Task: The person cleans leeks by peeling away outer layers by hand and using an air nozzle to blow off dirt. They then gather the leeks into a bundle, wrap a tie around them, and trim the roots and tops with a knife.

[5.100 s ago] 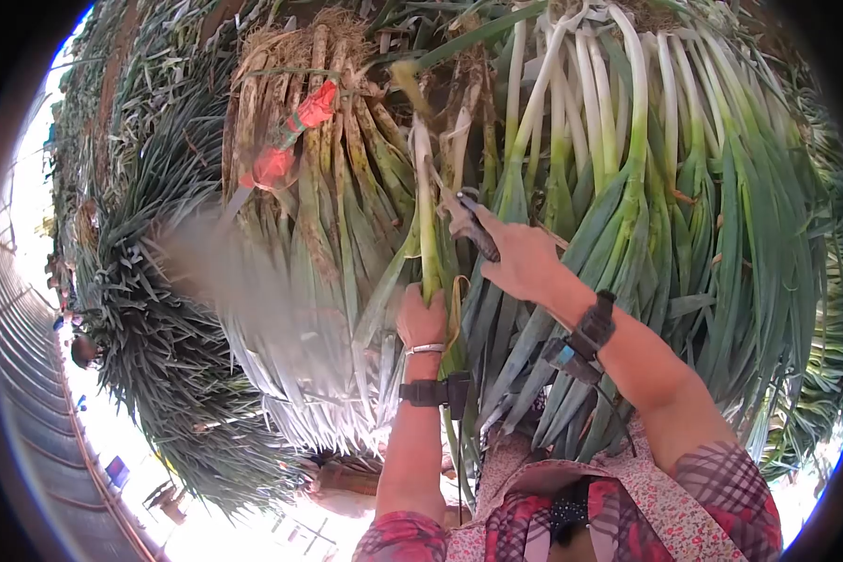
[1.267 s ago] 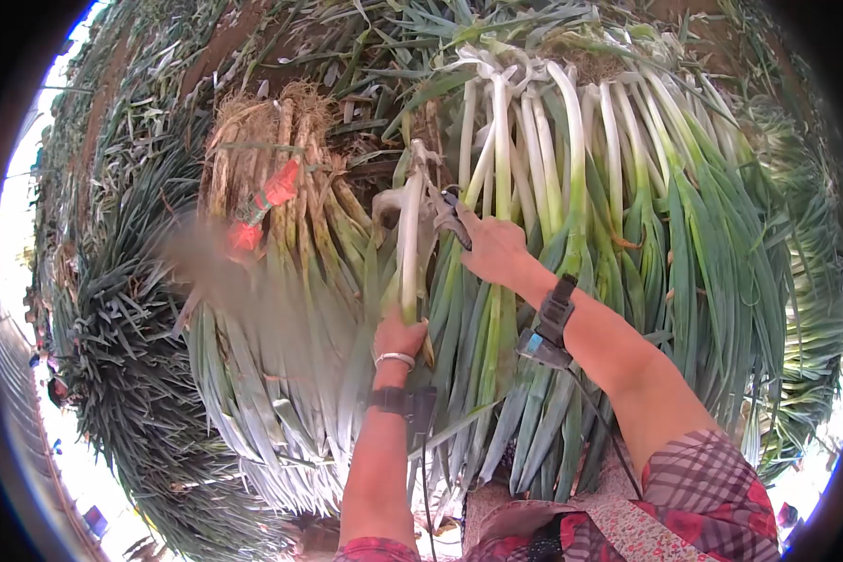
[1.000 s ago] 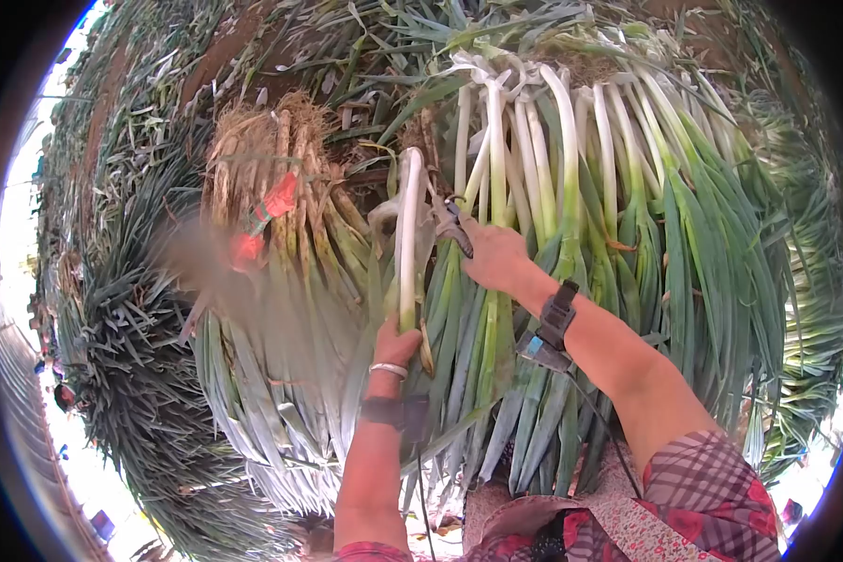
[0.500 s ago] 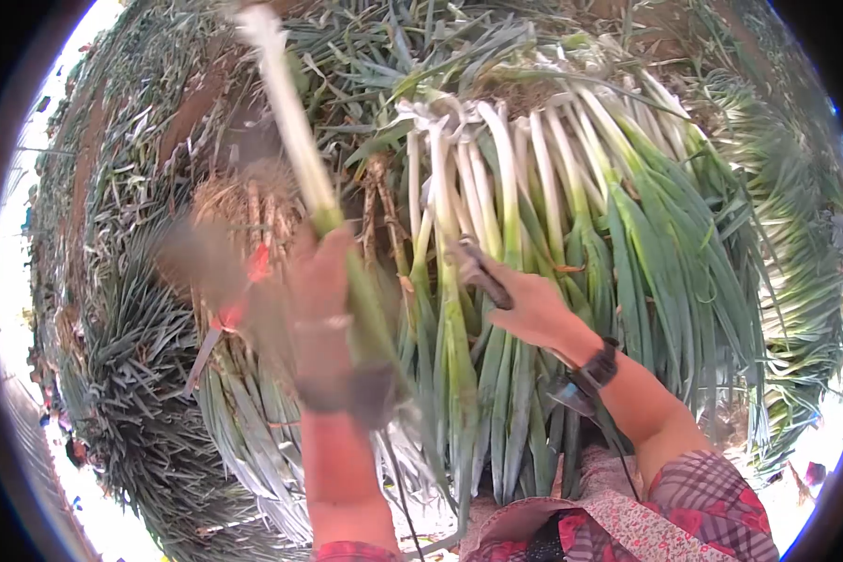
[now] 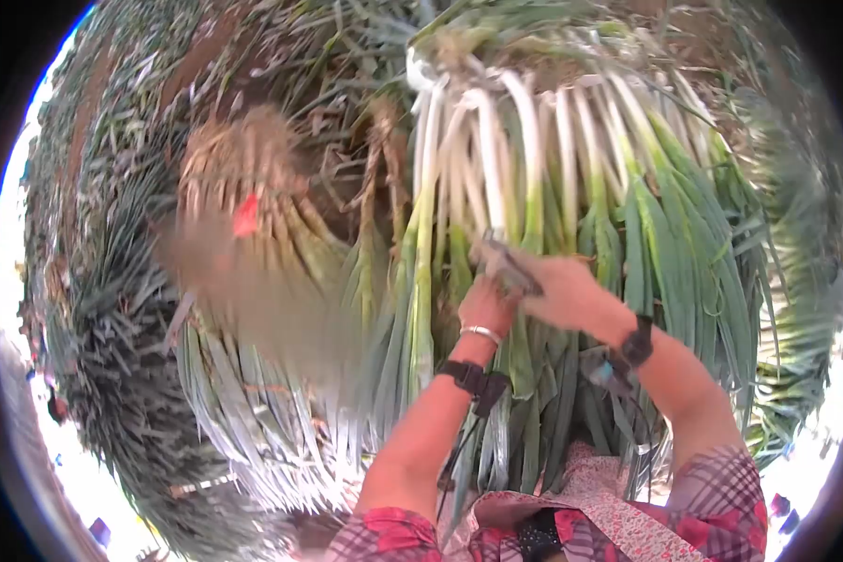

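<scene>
My left hand [image 5: 489, 304], with a thin bracelet, is closed around a leek [image 5: 488, 178] low on its stalk. The leek's white end points away from me and lies over the other stalks. My right hand [image 5: 571, 292] grips a short dark-handled tool [image 5: 512, 268], held across just above my left hand and close against the leek; blur and fingers hide its blade or tip. Around both hands spreads a row of leeks [image 5: 670, 206], white ends far from me and green leaves toward me.
To the left lies a bundle with brown roots [image 5: 239, 155] and a red tag [image 5: 245, 215]. Dark green leaves [image 5: 122, 347] are piled along the left edge. More stacked leeks [image 5: 791, 309] line the right side. A brown blurred patch covers part of the left middle.
My left hand has moved right and down from the upright leek's place at left to beside my right hand. The right hand has shifted slightly right with the tool still in it.
</scene>
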Demonstrator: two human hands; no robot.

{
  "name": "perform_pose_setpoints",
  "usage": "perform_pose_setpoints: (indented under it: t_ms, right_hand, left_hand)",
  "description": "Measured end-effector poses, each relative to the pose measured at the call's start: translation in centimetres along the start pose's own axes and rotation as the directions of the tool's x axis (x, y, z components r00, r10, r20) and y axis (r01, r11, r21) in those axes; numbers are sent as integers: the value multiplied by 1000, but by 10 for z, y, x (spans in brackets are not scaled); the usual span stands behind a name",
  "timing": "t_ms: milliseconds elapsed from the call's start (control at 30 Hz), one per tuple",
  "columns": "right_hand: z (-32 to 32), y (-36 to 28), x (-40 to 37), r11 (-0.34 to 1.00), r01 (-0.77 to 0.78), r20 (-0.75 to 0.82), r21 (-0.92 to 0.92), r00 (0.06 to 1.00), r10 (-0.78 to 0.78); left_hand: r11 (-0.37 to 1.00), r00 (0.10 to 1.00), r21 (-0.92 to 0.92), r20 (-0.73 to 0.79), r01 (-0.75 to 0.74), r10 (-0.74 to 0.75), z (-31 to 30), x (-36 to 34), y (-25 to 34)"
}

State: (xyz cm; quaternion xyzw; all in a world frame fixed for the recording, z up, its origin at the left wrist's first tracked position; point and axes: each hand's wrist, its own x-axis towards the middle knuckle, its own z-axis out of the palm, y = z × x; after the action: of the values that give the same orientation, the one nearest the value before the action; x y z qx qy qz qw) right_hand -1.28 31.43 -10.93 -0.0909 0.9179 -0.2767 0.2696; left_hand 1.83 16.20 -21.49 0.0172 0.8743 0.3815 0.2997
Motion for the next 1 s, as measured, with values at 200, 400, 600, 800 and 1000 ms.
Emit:
perform_pose_setpoints:
  t_ms: [200, 400, 600, 800, 1000]
  right_hand:
    - [-4, -6, 55, 953, -286, -115, -103, 955, 274]
    - [33, -74, 30, 968, -85, 139, -236, 983, 120]
    - [77, -86, 62, 997, 29, 246, -68, 969, -12]
    - [105, -98, 61, 995, 85, 375, -53, 925, -59]
    - [105, -105, 48, 1000, 21, 337, -22, 942, -13]
  left_hand:
    - [994, 882, 86, -461, -69, 102, -64, 0, -36]
    - [852, 737, 265, -649, 451, -189, -99, 33, -151]
    - [758, 728, 368, -657, 538, -197, -93, 25, -168]
    - [800, 713, 463, -698, 381, 64, -96, 13, -179]
    - [784, 733, 489, -677, 383, 64, -93, 18, -182]
